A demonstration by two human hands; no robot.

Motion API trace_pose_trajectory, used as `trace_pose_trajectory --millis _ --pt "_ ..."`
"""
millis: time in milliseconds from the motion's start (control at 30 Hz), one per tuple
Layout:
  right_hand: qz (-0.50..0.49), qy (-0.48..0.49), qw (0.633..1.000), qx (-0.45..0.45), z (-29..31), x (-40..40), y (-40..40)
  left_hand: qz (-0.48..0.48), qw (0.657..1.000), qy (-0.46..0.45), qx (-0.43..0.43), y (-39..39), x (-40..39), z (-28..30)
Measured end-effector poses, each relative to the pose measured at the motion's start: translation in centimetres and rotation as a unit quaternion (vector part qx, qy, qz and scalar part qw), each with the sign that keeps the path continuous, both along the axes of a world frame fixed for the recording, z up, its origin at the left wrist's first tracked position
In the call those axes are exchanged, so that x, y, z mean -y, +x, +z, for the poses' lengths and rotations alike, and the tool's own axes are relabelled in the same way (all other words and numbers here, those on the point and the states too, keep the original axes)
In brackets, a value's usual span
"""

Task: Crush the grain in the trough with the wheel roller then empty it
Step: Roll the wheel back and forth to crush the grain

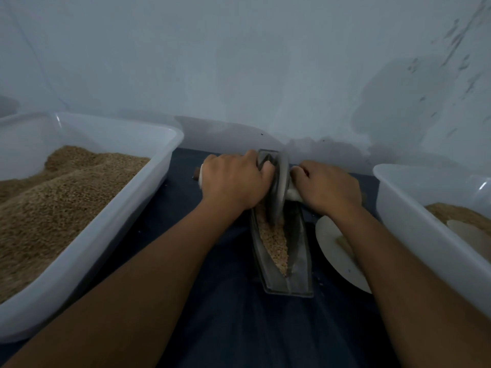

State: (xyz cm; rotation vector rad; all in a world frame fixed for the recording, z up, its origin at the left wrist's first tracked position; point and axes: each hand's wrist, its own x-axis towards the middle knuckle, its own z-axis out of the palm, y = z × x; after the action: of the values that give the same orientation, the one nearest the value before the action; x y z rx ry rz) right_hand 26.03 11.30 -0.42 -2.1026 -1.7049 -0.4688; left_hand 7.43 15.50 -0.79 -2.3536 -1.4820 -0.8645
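Grip: both hands are wrapped round the axle handles, left hand on the near-side stub, right hand on the pale stub on the other side, fingers curled tight on each. So clamped, not loose.
Wheel roller: the wheel roller stands on edge up at the far end of the trough, between the two fists.
Trough: the trough is a narrow boat-shaped metal thing on the dark worktop, pointing away from the person.
Grain: the grain lies in the groove, mostly near end, looks only coarsely broken to me.
How I'd do it: keep even weight on both handles so the wheel doesn't tip, roll the full length back toward you, don't stop short.
Watch out: push too fast and bits hop over the rim.
Later: right tub seems the place to empty it, left tub holds the raw stuff, just guessing.
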Motion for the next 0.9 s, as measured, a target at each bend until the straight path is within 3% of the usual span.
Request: trace_pose_trajectory --millis 900 --pt "0.052 -0.098 0.986 -0.125 1.2 -5.8 2.9 0.021 0.999 -0.024 -0.008 2.3 -4.8 1.7"
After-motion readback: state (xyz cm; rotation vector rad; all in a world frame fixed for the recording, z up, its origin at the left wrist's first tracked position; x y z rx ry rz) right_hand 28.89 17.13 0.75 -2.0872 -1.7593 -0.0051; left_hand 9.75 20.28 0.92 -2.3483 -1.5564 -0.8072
